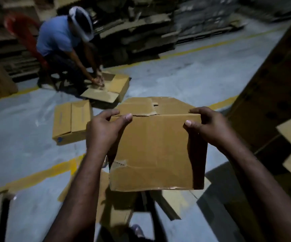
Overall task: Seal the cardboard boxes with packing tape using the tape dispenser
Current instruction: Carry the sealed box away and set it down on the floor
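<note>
I hold a brown cardboard box (155,151) up off the floor in front of me. My left hand (104,128) grips its top left corner, fingers over the top flaps and thumb on the near face. My right hand (205,124) grips the top right corner the same way. The top flaps lie folded down, with a torn notch near the middle. Worn clear tape shows along the box's lower edge. No tape dispenser is in view.
A closed box (71,121) lies on the grey floor to the left. Behind it a seated person in a blue shirt (57,37) works on an open box (113,86). Flattened cardboard (116,203) lies under my arms. Tall box stacks (272,88) stand right.
</note>
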The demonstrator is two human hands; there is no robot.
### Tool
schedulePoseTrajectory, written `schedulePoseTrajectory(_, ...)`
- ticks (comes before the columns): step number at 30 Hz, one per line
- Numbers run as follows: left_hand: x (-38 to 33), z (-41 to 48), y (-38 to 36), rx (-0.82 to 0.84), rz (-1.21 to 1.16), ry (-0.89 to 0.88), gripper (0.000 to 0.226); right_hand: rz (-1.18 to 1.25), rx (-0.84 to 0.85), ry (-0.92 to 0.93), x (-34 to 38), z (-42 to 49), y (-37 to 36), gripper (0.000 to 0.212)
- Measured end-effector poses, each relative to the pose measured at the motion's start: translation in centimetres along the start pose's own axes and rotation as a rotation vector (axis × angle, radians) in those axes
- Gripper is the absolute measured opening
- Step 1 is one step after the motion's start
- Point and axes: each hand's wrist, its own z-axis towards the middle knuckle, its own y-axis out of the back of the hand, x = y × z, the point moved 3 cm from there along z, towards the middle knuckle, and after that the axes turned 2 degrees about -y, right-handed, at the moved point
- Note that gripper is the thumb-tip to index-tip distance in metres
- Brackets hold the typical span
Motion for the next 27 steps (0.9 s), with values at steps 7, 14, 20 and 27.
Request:
schedulePoseTrajectory(7,-15.4,-4.6,-4.6,-0.067,-0.127,-0.374,0.046,-0.024,-0.352,0.117,1.5,-6.3,16.6,0.038)
schedulePoseTrajectory(14,-27.7,-10.7,-9.7,-0.001,-0.385,-0.673,0.048,0.036,-0.647,0.176,-0.9,-14.9,29.5,0.035)
schedulePoseTrajectory(20,-34.0,-17.9,-18.6,0.213,-0.633,-0.723,0.039,-0.081,-0.893,0.094,-6.4,-23.2,37.7,0.045)
schedulePoseTrajectory(27,-37.6,-29.0,-29.3,0.506,-0.792,-0.757,0.034,-0.055,-1.146,-0.060,-14.4,-33.9,42.7,0.046)
